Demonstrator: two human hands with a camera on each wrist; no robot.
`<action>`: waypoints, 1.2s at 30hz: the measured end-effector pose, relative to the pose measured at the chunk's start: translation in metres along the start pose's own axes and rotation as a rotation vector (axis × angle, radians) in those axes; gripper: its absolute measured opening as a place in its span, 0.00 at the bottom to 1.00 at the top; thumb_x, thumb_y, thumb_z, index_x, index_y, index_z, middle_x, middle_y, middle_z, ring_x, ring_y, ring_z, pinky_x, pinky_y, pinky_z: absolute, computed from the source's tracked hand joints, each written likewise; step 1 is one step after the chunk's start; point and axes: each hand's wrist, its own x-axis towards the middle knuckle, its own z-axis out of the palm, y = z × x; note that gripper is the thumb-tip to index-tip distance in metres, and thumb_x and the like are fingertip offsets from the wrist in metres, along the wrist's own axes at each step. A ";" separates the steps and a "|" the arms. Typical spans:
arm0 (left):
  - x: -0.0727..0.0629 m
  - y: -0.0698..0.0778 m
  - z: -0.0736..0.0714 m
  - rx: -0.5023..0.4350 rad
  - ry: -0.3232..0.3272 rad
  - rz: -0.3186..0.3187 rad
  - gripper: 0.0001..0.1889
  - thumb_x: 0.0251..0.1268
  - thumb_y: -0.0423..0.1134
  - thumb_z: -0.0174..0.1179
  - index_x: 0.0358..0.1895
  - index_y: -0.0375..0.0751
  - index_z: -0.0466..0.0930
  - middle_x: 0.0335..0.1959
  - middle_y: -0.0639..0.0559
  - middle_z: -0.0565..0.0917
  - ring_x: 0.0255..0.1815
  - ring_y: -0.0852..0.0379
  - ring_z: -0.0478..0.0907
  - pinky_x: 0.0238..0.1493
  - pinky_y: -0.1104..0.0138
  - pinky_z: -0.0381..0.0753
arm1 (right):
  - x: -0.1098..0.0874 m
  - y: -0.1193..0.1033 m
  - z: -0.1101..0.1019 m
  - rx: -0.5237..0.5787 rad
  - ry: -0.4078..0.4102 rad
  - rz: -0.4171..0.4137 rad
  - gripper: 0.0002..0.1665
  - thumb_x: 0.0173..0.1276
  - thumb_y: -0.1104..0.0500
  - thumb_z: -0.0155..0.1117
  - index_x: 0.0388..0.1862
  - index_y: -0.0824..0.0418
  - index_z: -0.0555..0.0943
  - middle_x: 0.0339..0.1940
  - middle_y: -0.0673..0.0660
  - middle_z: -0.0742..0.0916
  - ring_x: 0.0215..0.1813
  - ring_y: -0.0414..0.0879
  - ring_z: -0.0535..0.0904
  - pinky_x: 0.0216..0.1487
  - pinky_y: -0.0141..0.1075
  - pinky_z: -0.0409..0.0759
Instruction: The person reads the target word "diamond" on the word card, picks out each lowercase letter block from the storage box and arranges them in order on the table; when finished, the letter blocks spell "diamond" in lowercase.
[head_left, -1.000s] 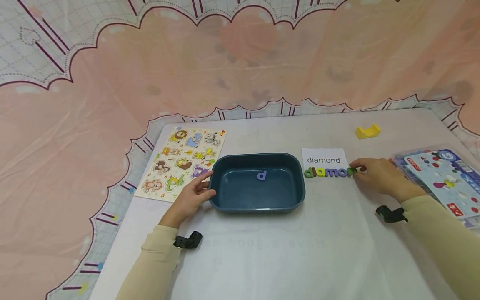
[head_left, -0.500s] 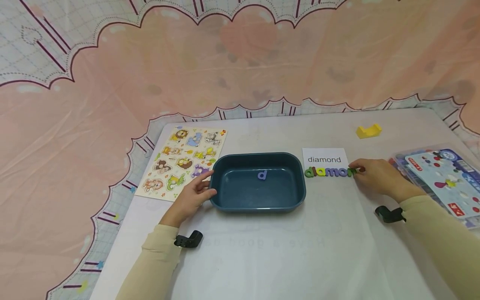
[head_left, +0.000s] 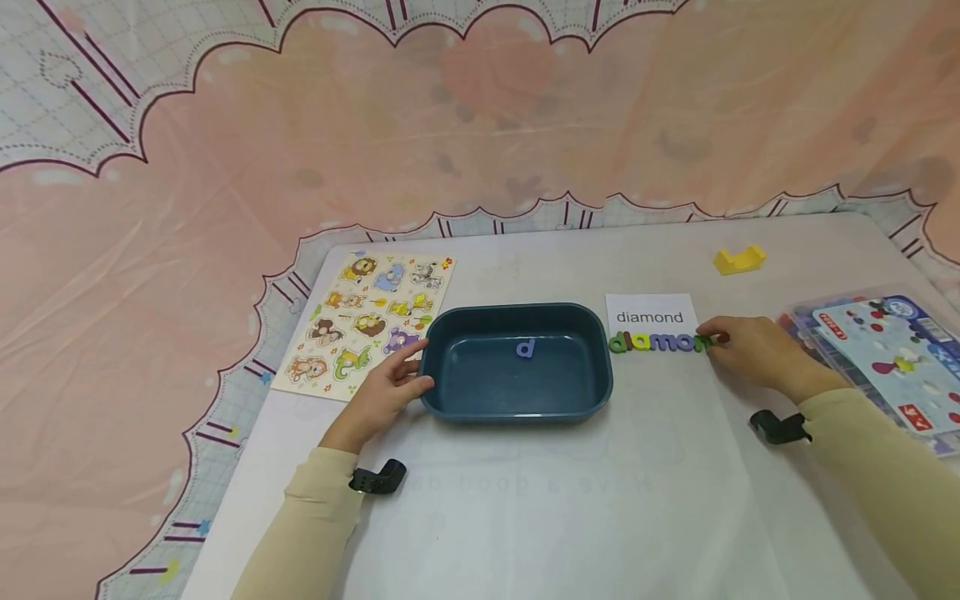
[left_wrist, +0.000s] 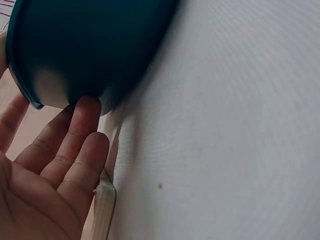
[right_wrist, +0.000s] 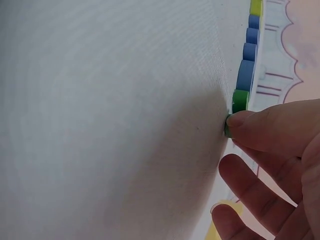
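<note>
In the head view, my left hand (head_left: 382,397) rests its fingertips on the left end of a dark teal plastic tray (head_left: 517,408). A purple letter d (head_left: 525,349) lies inside the tray. To the right, my right hand (head_left: 761,357) pinches a green letter n (head_left: 702,342) between thumb and forefinger, partly covering it. That letter stands at the right end of a row of coloured letters (head_left: 663,342). Just above the row lies a white card (head_left: 648,307) printed "diamond". In the right wrist view, the thumb (right_wrist: 272,122) presses the green letter's edge at the table surface.
An animal picture board (head_left: 363,325) lies left of the tray. At the back right sits a yellow curved block (head_left: 739,260). A clear plastic box (head_left: 892,367) with a printed sheet stands at the right, beside my right forearm. White sheeting (head_left: 525,533) covers the table.
Both hands keep their places, the left on the tray and the right on the green letter n. The head view shifts only very slightly.
</note>
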 end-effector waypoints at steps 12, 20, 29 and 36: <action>0.000 0.000 0.000 -0.011 -0.005 0.000 0.34 0.73 0.35 0.61 0.78 0.42 0.59 0.65 0.31 0.74 0.64 0.39 0.75 0.60 0.54 0.76 | -0.002 0.001 -0.002 0.027 -0.011 -0.006 0.24 0.73 0.61 0.59 0.65 0.69 0.75 0.56 0.74 0.80 0.53 0.68 0.76 0.54 0.64 0.73; 0.001 -0.001 0.000 0.002 0.001 0.001 0.34 0.73 0.36 0.61 0.78 0.44 0.59 0.65 0.31 0.74 0.64 0.39 0.75 0.59 0.55 0.76 | -0.006 0.000 -0.010 0.072 -0.014 0.057 0.27 0.74 0.57 0.57 0.69 0.66 0.72 0.59 0.77 0.77 0.56 0.70 0.74 0.47 0.59 0.77; 0.001 -0.002 0.000 -0.003 -0.003 0.005 0.34 0.73 0.37 0.61 0.78 0.43 0.59 0.65 0.31 0.74 0.63 0.39 0.75 0.59 0.56 0.76 | -0.007 0.001 -0.009 0.076 -0.040 0.059 0.29 0.74 0.55 0.58 0.69 0.66 0.71 0.60 0.77 0.77 0.57 0.71 0.74 0.51 0.63 0.75; 0.001 -0.001 0.001 -0.013 0.000 -0.007 0.34 0.72 0.36 0.62 0.78 0.45 0.60 0.65 0.33 0.75 0.63 0.40 0.75 0.59 0.54 0.77 | -0.007 0.002 -0.005 0.068 -0.018 0.051 0.27 0.74 0.58 0.59 0.68 0.68 0.72 0.59 0.76 0.79 0.57 0.69 0.74 0.55 0.64 0.73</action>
